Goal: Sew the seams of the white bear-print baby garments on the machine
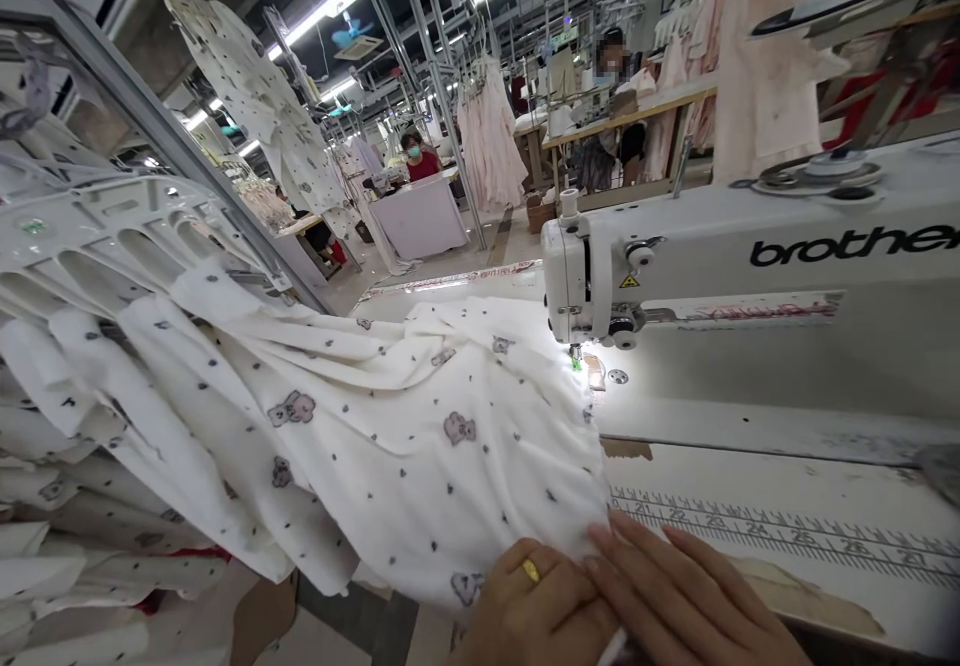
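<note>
A white garment (pixel 480 486) printed with small bears and dark dots lies across the sewing machine bed, its right edge running up to the lit presser foot (pixel 576 356). At the near end of that edge, my left hand (pixel 544 601), with a gold ring, is closed on the cloth, fingers curled. My right hand (pixel 682 586) lies just beside it, fingers stretched out flat over the cloth edge and the table. Its fingertips touch the garment near the left hand. The cloth under both palms is hidden.
The white sewing machine (pixel 750 246) stands at the right, with a printed ruler (pixel 780 531) along the table's front. Similar printed garments hang from a white hanger rack (pixel 112 216) at the left. Behind are pink garments (pixel 491 136) and co-workers at other tables.
</note>
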Tool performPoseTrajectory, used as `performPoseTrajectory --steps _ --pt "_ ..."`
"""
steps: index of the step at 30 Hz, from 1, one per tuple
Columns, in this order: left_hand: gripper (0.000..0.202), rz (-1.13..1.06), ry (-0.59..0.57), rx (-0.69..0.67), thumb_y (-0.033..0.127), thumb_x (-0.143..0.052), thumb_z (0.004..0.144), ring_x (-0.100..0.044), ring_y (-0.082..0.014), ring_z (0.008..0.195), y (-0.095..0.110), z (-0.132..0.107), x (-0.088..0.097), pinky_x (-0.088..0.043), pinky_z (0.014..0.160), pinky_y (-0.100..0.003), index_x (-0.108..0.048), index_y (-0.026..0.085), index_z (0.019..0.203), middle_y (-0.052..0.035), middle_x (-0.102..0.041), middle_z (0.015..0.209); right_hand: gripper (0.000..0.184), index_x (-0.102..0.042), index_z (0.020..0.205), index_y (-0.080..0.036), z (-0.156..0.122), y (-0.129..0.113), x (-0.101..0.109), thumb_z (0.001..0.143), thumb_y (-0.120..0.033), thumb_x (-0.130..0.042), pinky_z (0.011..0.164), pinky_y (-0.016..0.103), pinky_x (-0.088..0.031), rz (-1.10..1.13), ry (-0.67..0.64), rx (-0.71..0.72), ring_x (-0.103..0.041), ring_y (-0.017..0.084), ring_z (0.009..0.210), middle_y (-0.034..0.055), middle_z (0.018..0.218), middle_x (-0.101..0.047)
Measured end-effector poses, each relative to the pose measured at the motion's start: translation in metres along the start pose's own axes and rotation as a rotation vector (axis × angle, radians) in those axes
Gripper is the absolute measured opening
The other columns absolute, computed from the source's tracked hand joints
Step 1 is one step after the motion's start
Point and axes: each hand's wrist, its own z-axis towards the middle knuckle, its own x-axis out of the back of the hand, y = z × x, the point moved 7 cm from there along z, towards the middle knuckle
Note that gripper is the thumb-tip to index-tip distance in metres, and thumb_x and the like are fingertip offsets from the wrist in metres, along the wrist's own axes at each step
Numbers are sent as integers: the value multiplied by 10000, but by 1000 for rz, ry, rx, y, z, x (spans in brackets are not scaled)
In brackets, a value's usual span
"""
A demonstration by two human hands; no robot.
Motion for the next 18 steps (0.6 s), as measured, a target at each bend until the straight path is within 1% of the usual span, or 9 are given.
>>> performPoseTrajectory --steps 1,3,5,7,9,12,13,15,18 --pt "382 -63 -58 -15 287 -419 1067 -589 -120 603 -5 4 0 -475 622 -271 -639 163 780 -11 -629 652 346 -692 1240 -171 7 0 1 1062 -289 -420 1187 389 -343 -13 -23 85 -602 219 1257 66 1279 -716" --pt "440 -213 -194 10 458 -422 1064 -645 -150 753 -22 15 1 -519 759 -291 -647 174 813 -41 -670 749 358 -714 1172 -162 21 4 4 1069 -220 -377 1143 342 -383 25 -38 176 -619 185 1216 54 1197 -751" --pt "437 -263 -342 90 512 -418 1053 -655 -217 1057 -47 29 -3 -509 959 -350 -678 165 1000 -108 -717 1009 377 -724 1119 -178 32 9 6 1065 -165 -351 1050 312 -441 125 -40 168 -664 166 1103 40 1101 -777" --pt "479 -146 -468 144 521 -395 1055 -552 -287 1289 -71 43 -12 -456 1076 -440 -617 149 1258 -157 -651 1285 411 -719 1067 -195 40 16 8 1059 -122 -315 957 316 -470 256 -34 88 -693 163 957 31 1007 -785" --pt "512 25 -604 208 534 -400 1052 -581 -308 1237 -92 52 -25 -491 1021 -465 -564 138 1330 -164 -636 1296 402 -699 981 -203 45 22 4 1045 -114 -313 844 334 -482 403 -92 -3 -680 172 800 38 900 -769" --pt "433 200 -791 306 510 -410 1055 -665 -261 879 -109 55 -46 -550 767 -393 -642 144 1062 -95 -682 962 233 -635 841 -219 50 24 -8 968 -132 -460 704 338 -450 585 -335 -38 -618 188 689 28 783 -706" --pt "405 229 -821 298 474 -413 1061 -654 -248 808 -110 56 -51 -540 720 -376 -643 155 966 -74 -665 879 195 -611 806 -221 51 25 -11 932 -123 -499 696 334 -441 624 -414 -28 -607 189 685 22 764 -689" --pt "336 268 -799 207 353 -433 1063 -645 -237 797 -108 62 -57 -529 723 -369 -626 164 864 -63 -648 840 189 -570 754 -219 56 29 -14 879 -90 -511 727 331 -438 673 -510 -8 -604 186 689 16 732 -669" --pt "200 255 -658 -13 114 -447 1005 -632 -246 1077 -106 73 -64 -512 908 -386 -637 149 955 -100 -678 1078 179 -524 704 -216 67 38 -18 823 -82 -517 771 329 -439 730 -589 61 -617 181 701 11 691 -657"
